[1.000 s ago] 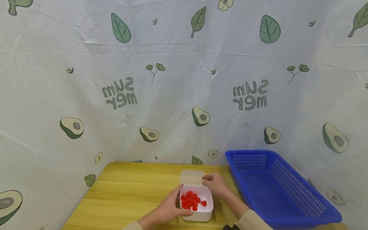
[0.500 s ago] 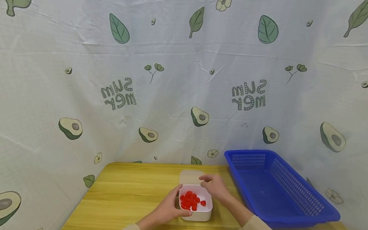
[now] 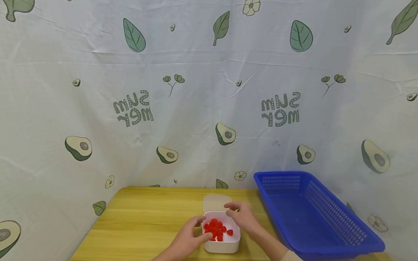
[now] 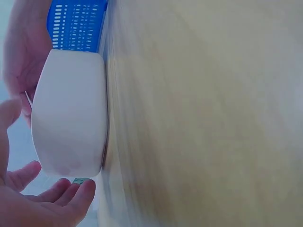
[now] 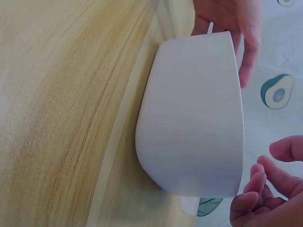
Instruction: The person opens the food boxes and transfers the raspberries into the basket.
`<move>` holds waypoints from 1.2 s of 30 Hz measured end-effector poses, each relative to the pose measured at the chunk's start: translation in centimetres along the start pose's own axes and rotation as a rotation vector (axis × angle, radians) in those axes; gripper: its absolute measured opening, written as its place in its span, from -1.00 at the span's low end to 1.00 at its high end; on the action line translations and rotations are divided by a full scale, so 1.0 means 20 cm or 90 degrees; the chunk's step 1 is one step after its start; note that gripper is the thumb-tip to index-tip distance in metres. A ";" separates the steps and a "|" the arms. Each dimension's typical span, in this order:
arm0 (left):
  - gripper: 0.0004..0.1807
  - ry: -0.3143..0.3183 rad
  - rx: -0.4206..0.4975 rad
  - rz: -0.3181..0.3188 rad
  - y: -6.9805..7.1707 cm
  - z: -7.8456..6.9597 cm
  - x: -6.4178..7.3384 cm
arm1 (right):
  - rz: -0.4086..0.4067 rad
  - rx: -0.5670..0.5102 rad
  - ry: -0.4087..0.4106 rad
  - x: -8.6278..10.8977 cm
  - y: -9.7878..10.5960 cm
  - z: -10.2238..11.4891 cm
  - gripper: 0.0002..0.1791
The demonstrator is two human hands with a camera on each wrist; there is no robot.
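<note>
A small off-white box (image 3: 221,246) stands on the table with its top uncovered. Several red berry-like pieces (image 3: 214,228) lie inside, mostly in its left half. Behind it is a flat beige lid (image 3: 214,204). My left hand (image 3: 187,238) is at the box's left side, thumb and fingers spread, the thumb over the front rim. In the left wrist view the left fingers (image 4: 85,189) are close to the box wall. Above the box's back right corner, my right hand (image 3: 243,217) has loosely bent fingers near the lid. The right wrist view shows its thumb (image 5: 286,149) apart from the fingers, nothing between them.
A large blue plastic basket (image 3: 310,218) with slotted sides stands on the right of the wooden table (image 3: 149,217). A white curtain (image 3: 196,106) printed with leaves and avocados hangs behind and around the table.
My left hand has loosened from the box, its thumb moving from the front wall to above the rim. The right hand has shifted slightly left. The box and red pieces have stayed put.
</note>
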State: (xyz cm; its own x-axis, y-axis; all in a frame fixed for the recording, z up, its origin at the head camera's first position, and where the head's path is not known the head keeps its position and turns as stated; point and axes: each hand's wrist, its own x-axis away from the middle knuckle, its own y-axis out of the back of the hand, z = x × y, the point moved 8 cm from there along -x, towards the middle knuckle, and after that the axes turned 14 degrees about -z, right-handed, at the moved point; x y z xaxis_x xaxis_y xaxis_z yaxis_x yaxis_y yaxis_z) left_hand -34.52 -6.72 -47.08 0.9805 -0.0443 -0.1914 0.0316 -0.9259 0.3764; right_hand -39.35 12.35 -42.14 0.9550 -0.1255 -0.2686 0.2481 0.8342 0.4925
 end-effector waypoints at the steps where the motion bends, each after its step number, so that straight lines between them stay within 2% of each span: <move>1: -0.33 -0.003 0.005 -0.003 0.00 0.00 0.01 | 0.000 -0.002 0.003 0.00 0.00 0.00 -0.73; 6: -0.51 -0.002 0.016 -0.021 0.03 0.00 0.03 | 0.003 -0.009 -0.008 0.03 -0.01 0.01 -0.74; 11: -0.58 0.006 0.021 -0.034 0.03 0.01 0.04 | -0.012 -0.020 -0.025 0.03 0.00 0.00 -0.73; 18: -0.60 0.022 0.027 -0.050 0.02 0.01 0.05 | -0.010 -0.066 -0.057 0.04 0.01 0.01 -0.72; 26: -0.59 0.016 0.029 -0.061 0.02 0.02 0.05 | 0.006 -0.127 -0.081 0.06 -0.04 0.06 -0.68; 36: -0.54 0.032 0.034 -0.069 0.04 0.04 0.04 | 0.027 -0.131 -0.093 0.07 -0.12 0.08 -0.66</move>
State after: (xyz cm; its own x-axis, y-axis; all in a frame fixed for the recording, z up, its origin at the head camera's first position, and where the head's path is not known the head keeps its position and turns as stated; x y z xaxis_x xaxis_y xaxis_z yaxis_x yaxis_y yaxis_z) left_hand -33.81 -7.79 -47.73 0.9803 0.0747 -0.1826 0.1291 -0.9428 0.3074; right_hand -38.35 9.39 -42.42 0.9809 -0.1513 -0.1221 0.1831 0.9303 0.3179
